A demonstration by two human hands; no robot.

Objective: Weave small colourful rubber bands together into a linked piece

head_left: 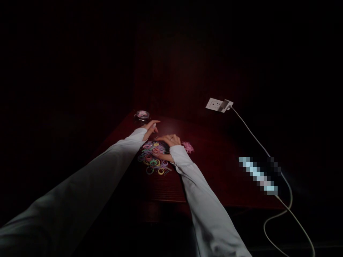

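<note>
A loose pile of small colourful hair ties (152,162), in purple, green, yellow and pink, lies on the dark red table. Over the pile's right side is my right hand (171,140), its thumb spread well apart from the fingers; a ring shows on one finger. The thumb reaches among the hair ties, and nothing is visibly gripped. My left hand (150,130) hovers beyond the pile with its index finger stretched out and no object seen in it. Just behind it stands a small round container (142,115) with pink things showing at its top.
A small pink heap (188,146) lies right of my right hand. On the table's (214,178) right side is a blurred-out bright device (257,173) with a white cable (250,129) running to a plugged-in charger (225,105) at the wall outlet (213,104). The surroundings are very dark.
</note>
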